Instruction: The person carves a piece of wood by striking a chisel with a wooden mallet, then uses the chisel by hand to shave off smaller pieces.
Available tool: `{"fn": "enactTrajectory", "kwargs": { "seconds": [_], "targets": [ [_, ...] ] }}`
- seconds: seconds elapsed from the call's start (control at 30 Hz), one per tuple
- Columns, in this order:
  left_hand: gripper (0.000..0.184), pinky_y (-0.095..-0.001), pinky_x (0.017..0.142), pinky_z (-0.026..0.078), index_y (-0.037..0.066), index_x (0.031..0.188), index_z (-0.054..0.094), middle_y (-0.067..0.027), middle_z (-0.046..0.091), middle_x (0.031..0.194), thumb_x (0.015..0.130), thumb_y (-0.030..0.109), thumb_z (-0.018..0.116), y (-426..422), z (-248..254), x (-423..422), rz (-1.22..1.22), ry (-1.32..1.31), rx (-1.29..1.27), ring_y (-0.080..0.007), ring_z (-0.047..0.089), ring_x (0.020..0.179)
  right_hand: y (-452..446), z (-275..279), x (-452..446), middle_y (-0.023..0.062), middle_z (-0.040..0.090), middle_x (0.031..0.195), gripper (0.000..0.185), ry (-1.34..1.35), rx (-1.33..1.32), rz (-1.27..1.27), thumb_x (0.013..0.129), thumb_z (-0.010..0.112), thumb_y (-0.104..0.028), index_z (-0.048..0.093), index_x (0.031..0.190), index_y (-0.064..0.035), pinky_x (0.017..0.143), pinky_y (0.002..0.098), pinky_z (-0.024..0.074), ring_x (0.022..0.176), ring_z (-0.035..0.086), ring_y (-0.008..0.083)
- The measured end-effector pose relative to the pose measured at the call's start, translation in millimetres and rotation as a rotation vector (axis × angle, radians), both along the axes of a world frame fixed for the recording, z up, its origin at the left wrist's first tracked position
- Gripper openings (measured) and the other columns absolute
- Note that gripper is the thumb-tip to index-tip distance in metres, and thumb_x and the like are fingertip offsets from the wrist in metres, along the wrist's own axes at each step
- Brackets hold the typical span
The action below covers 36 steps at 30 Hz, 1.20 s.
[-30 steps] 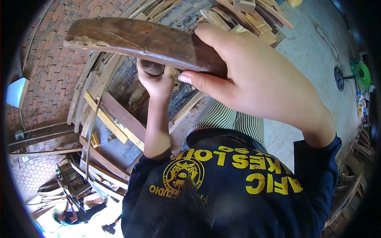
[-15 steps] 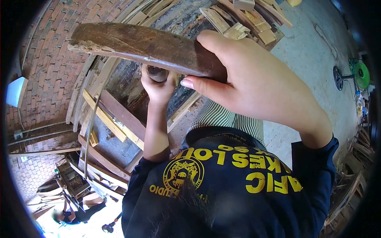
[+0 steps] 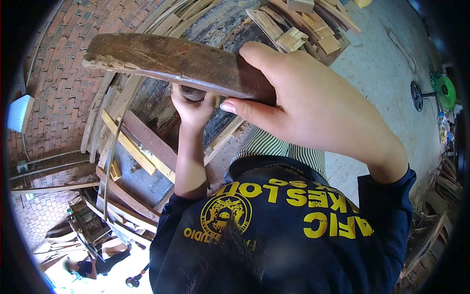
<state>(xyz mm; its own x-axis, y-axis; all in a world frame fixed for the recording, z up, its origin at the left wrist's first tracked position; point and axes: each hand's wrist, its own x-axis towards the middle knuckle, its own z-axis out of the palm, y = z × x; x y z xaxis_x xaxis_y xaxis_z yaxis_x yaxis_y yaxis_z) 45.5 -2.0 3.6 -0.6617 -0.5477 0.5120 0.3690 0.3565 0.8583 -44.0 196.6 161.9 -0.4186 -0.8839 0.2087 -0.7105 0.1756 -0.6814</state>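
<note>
A long, slightly curved piece of dark brown wood (image 3: 171,59) spans the upper part of the head view, its rough, splintered end at the left. My right hand (image 3: 313,98) grips its right end, with the thumb beneath and the fingers over the top. Lower and farther left, my left hand (image 3: 195,110) is closed around a dark, round-ended piece (image 3: 193,93) just under the long wood. The wood hides part of that piece and some of my left fingers.
Wooden boards (image 3: 142,142) lie below and left of my hands. Offcuts (image 3: 293,39) are piled at the top, near a brick wall (image 3: 58,73). A green fan (image 3: 445,93) stands at the right on the concrete floor (image 3: 372,63). Another person (image 3: 98,264) is at the lower left.
The long wood and my right hand have moved slightly down in the view. My left hand has shifted a little, and both grips remain closed.
</note>
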Motion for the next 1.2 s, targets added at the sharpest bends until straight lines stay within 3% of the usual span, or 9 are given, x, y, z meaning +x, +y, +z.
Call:
{"fn": "enactTrajectory", "kwargs": {
  "seconds": [0.3,0.5,0.6,0.77,0.8,0.9,0.97,1.07,1.2],
  "targets": [
    [0.044,-0.0284,0.083,0.049,0.0,0.108,0.053,-0.0072,0.063,0.1,0.07,0.0,0.074,-10,-15,-1,0.061,-0.051,-0.098,-0.0135,0.06,0.092,-1,1,2,0.0179,0.055,0.065,0.031,-0.026,-0.006,0.006,0.083,0.071,-0.021,0.048,0.088,-0.0005,0.053,0.0386,0.0425,0.059,0.058,0.0352],
    [0.037,-0.0296,0.081,0.05,0.0,0.098,0.059,-0.0068,0.066,0.094,0.067,0.003,0.079,-5,-5,-7,0.002,-0.045,0.197,-0.0141,0.062,0.086,-2,6,3,0.0174,0.055,0.065,0.03,0.002,-0.001,0.006,0.083,0.071,-0.02,0.049,0.09,-0.0008,0.053,0.0379,0.0421,0.059,0.057,0.0349],
    [0.035,-0.0308,0.08,0.05,0.0,0.095,0.06,-0.0074,0.066,0.094,0.066,0.005,0.079,-15,-18,-11,0.084,-0.058,-0.114,-0.0146,0.062,0.087,-5,13,5,0.017,0.055,0.065,0.029,0.03,-0.144,0.01,0.083,0.07,-0.019,0.05,0.094,-0.0006,0.052,0.0372,0.0418,0.058,0.057,0.0352],
    [0.032,-0.0323,0.08,0.05,0.001,0.094,0.061,-0.0074,0.065,0.092,0.066,0.004,0.076,-20,-23,-4,-0.026,0.014,0.296,-0.0162,0.062,0.085,-11,-14,6,0.0167,0.058,0.066,0.03,0.095,-0.052,0.021,0.083,0.068,-0.02,0.052,0.1,-0.0008,0.051,0.0399,0.0436,0.06,0.059,0.0373],
    [0.032,-0.033,0.081,0.05,0.0,0.093,0.06,-0.0068,0.065,0.09,0.066,0.005,0.077,-4,-5,-2,0.035,0.022,0.061,-0.017,0.062,0.083,-11,-18,6,0.0166,0.06,0.066,0.031,0.089,0.06,0.043,0.083,0.068,-0.02,0.052,0.101,-0.001,0.051,0.0411,0.0442,0.06,0.06,0.0381],
    [0.032,-0.0336,0.082,0.05,0.0,0.094,0.061,-0.0077,0.065,0.094,0.067,0.005,0.076,-15,-34,-2,0.102,-0.032,0.043,-0.0178,0.063,0.086,-12,-16,4,0.0167,0.061,0.067,0.032,0.15,0.086,0.089,0.083,0.068,-0.023,0.052,0.101,-0.0009,0.051,0.0436,0.045,0.061,0.062,0.0387],
    [0.038,-0.0332,0.082,0.051,0.0,0.101,0.059,-0.0073,0.065,0.097,0.067,0.004,0.077,-16,-38,-4,0.007,0.075,0.261,-0.0172,0.063,0.088,-12,-6,4,0.0163,0.061,0.067,0.032,0.164,0.05,0.073,0.083,0.068,-0.023,0.053,0.1,-0.0008,0.051,0.042,0.0448,0.06,0.062,0.0361],
    [0.047,-0.0314,0.081,0.051,0.001,0.109,0.054,-0.003,0.063,0.097,0.068,0.003,0.077,-14,-29,-11,0.021,0.04,0.005,-0.0145,0.061,0.086,-15,15,4,0.0144,0.059,0.066,0.031,0.178,-0.032,0.025,0.083,0.069,-0.023,0.053,0.097,-0.0003,0.052,0.0383,0.0438,0.058,0.059,0.0299],
    [0.023,-0.0256,0.068,0.047,0.005,0.085,0.052,-0.0014,0.057,0.078,0.071,-0.005,0.067,-14,-1,-3,0.105,0.005,-0.214,-0.009,0.054,0.072,-15,20,1,0.0122,0.056,0.066,0.031,0.155,-0.088,-0.019,0.084,0.07,-0.023,0.052,0.096,0.0002,0.052,0.035,0.0424,0.056,0.055,0.0245]
  ]
}}
